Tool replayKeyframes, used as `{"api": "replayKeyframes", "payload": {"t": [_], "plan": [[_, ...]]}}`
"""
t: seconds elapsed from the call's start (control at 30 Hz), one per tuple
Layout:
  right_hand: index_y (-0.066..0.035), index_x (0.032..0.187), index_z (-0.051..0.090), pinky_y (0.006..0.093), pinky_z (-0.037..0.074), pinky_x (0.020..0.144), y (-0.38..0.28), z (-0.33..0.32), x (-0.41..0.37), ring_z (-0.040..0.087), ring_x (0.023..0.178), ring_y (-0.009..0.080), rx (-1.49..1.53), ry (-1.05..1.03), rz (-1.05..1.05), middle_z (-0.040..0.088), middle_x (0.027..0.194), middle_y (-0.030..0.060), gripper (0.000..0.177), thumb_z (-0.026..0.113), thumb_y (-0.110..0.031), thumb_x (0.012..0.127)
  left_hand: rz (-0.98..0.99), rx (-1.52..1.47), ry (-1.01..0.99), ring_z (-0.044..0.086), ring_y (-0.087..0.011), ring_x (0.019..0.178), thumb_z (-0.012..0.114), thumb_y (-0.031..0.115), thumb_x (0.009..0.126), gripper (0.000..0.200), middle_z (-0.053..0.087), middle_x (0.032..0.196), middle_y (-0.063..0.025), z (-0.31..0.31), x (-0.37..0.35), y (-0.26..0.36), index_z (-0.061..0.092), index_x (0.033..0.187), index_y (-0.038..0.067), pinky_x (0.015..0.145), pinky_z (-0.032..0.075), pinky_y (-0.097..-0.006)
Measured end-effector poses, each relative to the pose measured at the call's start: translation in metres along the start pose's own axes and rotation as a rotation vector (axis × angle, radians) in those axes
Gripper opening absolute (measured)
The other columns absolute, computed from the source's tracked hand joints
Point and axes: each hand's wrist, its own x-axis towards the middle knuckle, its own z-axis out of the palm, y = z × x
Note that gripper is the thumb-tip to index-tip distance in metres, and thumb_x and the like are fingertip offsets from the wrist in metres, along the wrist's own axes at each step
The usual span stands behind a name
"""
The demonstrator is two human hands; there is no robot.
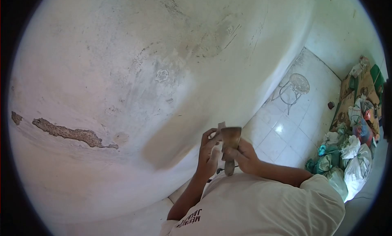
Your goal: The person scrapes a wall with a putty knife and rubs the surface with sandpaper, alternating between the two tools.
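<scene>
Close to my chest, my right hand (pixel 246 156) is closed round a scraper (pixel 231 134), its broad brownish blade up and its handle pointing down toward my shirt. My left hand (pixel 208 155) is just beside it, fingers curled on a narrow pale piece (pixel 221 126) that sticks up next to the blade; the rest of that piece is hidden. Some whitish material shows between the hands, too small to tell. Both hands are in front of a pale plastered wall (pixel 122 64) with grey smudges and scratches.
A long gouge (pixel 69 132) exposes rough brown material in the wall at the left. On the tiled floor (pixel 281 127) at the right stands a round metal-legged stool (pixel 299 84). Tied plastic bags (pixel 358 170) and cardboard (pixel 345 107) are piled at the far right.
</scene>
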Motion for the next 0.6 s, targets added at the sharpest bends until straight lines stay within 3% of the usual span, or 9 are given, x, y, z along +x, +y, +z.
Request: {"api": "replayKeyframes", "payload": {"t": [0.1,0.13,0.27,0.33,0.43,0.6], "plan": [[-0.004,0.099,0.047,0.0277,0.048,0.060,-0.011,0.002,0.025,0.057,0.072,0.0120,0.248,0.073,0.014,0.056,0.089,0.0086,0.015,0.048,-0.018,0.097,-0.091,-0.043,-0.256,0.044,-0.0253,0.119,0.054,0.018,0.091,0.026,0.040,0.133,-0.0144,-0.006,-0.015,-0.033,0.062,0.104,-0.003,0.099,0.037,-0.0388],[-0.004,0.097,0.048,0.0274,0.046,0.056,-0.015,0.003,0.035,0.054,0.064,0.0120,0.239,0.079,0.018,0.056,0.080,0.0078,0.017,0.050,-0.021,0.098,-0.179,-0.201,-0.237,0.043,-0.0245,0.120,0.056,0.020,0.092,0.024,0.040,0.133,-0.0140,0.003,-0.017,-0.033,0.060,0.096,-0.003,0.098,0.039,-0.0371],[-0.004,0.096,0.047,0.0264,0.044,0.051,-0.023,0.011,0.067,0.051,0.056,0.0110,0.134,0.066,0.098,0.053,0.070,0.0047,0.020,0.048,-0.023,0.099,-0.420,-0.345,-0.252,0.054,-0.0201,0.109,0.041,0.032,0.102,0.035,0.053,0.117,-0.0095,0.006,-0.017,-0.048,0.045,0.122,0.004,0.089,0.046,-0.0361],[-0.004,0.095,0.047,0.0255,0.042,0.046,-0.022,0.015,0.075,0.048,0.050,0.0099,0.184,0.063,0.146,0.051,0.064,0.0029,0.022,0.047,-0.026,0.100,-0.588,-0.630,-0.267,0.058,-0.0181,0.102,0.037,0.034,0.103,0.037,0.055,0.112,-0.0088,0.007,-0.017,-0.042,0.041,0.126,0.004,0.083,0.049,-0.0334],[-0.005,0.094,0.048,0.0243,0.037,0.039,-0.010,0.014,0.085,0.043,0.043,0.0083,0.191,0.068,0.153,0.049,0.060,0.0014,0.027,0.046,-0.031,0.101,-0.599,-0.617,-0.191,0.058,-0.0164,0.074,0.034,0.036,0.104,0.039,0.059,0.082,-0.0074,0.019,-0.013,-0.039,0.052,0.103,0.002,0.067,0.050,-0.0304],[-0.005,0.093,0.048,0.0228,0.033,0.036,-0.014,0.015,0.090,0.040,0.041,0.0061,0.196,0.078,0.178,0.046,0.058,-0.0008,0.029,0.045,-0.033,0.101,-0.564,-0.350,-0.038,0.050,-0.0107,0.065,0.035,0.034,0.104,0.034,0.054,0.076,-0.0036,0.028,-0.015,-0.040,0.051,0.100,0.004,0.052,0.040,-0.0258]]}}
